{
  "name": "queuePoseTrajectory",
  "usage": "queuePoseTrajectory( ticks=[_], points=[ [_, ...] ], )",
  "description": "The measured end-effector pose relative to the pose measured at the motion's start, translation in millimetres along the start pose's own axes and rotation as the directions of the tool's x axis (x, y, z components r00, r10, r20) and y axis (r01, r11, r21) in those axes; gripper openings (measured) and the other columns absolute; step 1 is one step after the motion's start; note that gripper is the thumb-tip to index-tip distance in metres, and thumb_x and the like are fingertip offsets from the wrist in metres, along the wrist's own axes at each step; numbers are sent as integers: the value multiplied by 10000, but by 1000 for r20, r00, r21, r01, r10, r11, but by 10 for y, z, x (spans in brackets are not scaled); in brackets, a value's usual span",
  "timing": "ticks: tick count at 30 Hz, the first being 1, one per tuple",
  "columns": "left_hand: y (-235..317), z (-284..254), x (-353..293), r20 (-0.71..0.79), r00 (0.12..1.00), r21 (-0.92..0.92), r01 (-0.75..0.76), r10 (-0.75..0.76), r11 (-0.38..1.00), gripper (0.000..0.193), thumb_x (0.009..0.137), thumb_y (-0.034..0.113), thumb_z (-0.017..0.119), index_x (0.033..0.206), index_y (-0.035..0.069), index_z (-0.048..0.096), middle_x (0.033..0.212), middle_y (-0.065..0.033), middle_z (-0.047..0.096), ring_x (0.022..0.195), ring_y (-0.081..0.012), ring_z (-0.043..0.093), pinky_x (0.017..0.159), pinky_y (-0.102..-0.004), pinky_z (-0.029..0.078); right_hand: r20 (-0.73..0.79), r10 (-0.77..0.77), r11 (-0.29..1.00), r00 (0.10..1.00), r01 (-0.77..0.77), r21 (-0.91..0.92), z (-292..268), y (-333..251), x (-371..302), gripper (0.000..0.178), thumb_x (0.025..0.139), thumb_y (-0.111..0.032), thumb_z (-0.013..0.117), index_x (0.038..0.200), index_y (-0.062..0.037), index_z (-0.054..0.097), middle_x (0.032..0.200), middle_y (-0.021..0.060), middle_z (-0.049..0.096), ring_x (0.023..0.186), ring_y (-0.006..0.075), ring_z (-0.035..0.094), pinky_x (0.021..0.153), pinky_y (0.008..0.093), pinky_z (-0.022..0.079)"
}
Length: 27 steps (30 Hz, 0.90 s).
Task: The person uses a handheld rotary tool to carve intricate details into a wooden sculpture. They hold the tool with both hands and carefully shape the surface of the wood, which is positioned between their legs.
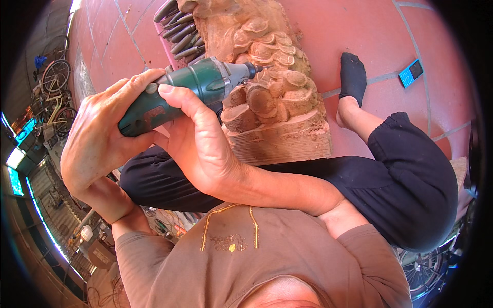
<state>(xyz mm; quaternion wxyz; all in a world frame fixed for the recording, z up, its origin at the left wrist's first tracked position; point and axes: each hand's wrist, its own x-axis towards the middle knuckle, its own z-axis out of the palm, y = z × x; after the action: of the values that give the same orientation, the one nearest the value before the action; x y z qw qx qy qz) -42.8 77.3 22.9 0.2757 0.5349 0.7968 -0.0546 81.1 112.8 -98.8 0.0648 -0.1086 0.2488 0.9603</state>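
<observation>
Both hands grip a green rotary carving tool (pixel 190 90) against a wood carving (pixel 272 97).

Left hand (pixel 97 138) wraps the tail, right hand (pixel 197 143) clasps the body; the tool looks rigid, light and best held mid-barrel.

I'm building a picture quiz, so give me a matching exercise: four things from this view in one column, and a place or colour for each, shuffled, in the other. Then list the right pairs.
Things:
1. rotary tool
2. wood carving
3. sock
4. small blue device

Descriptions:
A. black, on a foot resting on the red floor
B. green, gripped by the left hand and the right hand
C. lying alone on the floor tiles, at the far right
D. pale brown, with rounded scales, under the tool's tip

Pairs: 1-B, 2-D, 3-A, 4-C
</observation>
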Motion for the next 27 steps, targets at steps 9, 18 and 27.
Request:
queuePoseTrajectory(
  ticks=[9, 18, 27],
  points=[
    [0, -1, 24, 13, 1000, 13, 0, 0, 1000, 784, 621, 65, 785, 1373, 55, 564, 1006, -178, 677, 922, -397, 671, 790, -436, 527, -24, -26, 999, 999, 25, -41, -5, 10, 14, 322, 955, -296, 671, 1207, -121, 572, 1132, 7, 623, 1098, 154, 597, 962, 383, 462],
    [-19, -4, 37, 32, 999, 20, -3, 2, 1000, 775, 626, 75, 779, 1370, 62, 563, 964, -184, 664, 896, -405, 659, 769, -447, 517, -46, -32, 999, 998, 30, -33, -17, 15, 37, 312, 953, -296, 669, 1193, -120, 574, 1130, 4, 623, 1103, 149, 593, 972, 385, 458],
    [-23, 2, 26, 23, 1000, 25, 2, -2, 1000, 773, 626, 77, 779, 1370, 64, 568, 953, -184, 661, 888, -405, 656, 768, -450, 513, -38, -26, 999, 999, 25, -39, -21, 14, 23, 302, 957, -286, 664, 1196, -122, 580, 1135, -2, 619, 1120, 142, 584, 998, 385, 445]
  ],
)
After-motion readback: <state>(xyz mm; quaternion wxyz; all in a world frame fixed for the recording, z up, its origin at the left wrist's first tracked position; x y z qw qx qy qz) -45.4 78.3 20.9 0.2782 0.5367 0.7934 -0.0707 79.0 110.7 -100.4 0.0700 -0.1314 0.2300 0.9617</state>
